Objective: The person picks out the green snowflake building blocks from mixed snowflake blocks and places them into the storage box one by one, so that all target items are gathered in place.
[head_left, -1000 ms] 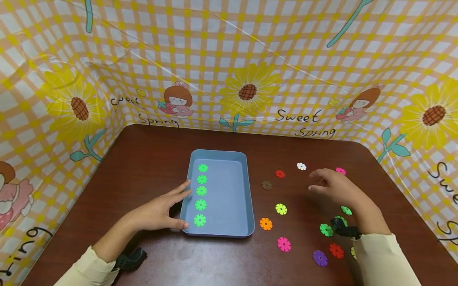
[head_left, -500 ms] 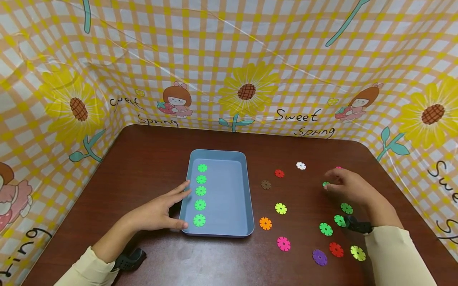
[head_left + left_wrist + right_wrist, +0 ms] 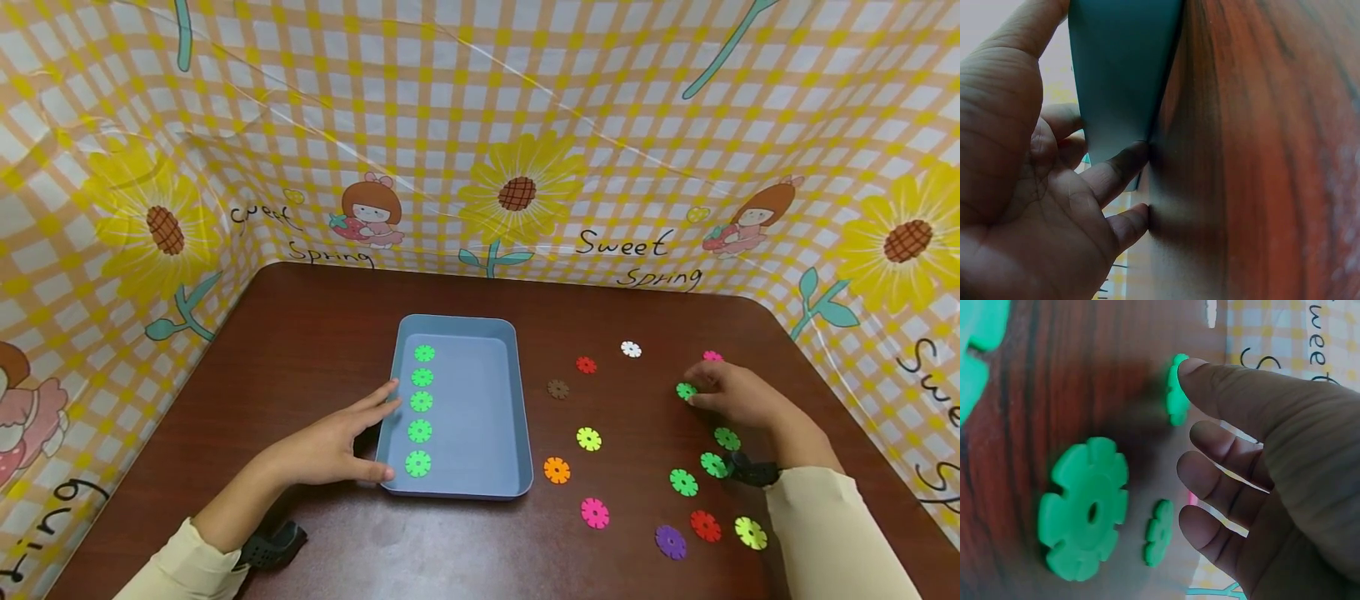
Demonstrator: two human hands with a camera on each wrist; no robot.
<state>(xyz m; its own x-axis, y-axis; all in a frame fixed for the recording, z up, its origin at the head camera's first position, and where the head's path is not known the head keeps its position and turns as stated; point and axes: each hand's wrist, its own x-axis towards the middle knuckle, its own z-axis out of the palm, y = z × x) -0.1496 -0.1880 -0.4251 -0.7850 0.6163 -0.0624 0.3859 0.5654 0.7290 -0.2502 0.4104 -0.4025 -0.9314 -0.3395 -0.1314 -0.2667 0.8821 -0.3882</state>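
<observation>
My left hand [image 3: 322, 446] rests against the left side of the blue tray [image 3: 483, 417], fingers spread. In the left wrist view, fingertips touch the tray wall [image 3: 1119, 75] and the table. A column of several green notched discs [image 3: 422, 402] lies in the tray along its left side. At the right, my right hand [image 3: 738, 400] has thumb and index finger at opposite edges of a green notched disc [image 3: 685, 390], low over the table. The right wrist view shows the thumb on that disc [image 3: 1176, 394]; the index fingertip is hidden there.
More green discs [image 3: 683, 482] lie under the right forearm. Loose discs lie right of the tray: white [image 3: 631, 349], red [image 3: 587, 364], brown [image 3: 558, 389], yellow [image 3: 588, 438], orange [image 3: 557, 470], pink [image 3: 595, 512] and purple [image 3: 671, 542]. A checked cloth [image 3: 480, 108] walls the table's back and sides.
My right hand has moved right and settled round the green disc, which shows now between thumb and index finger and has shifted slightly. The left hand and tray have stayed in place.
</observation>
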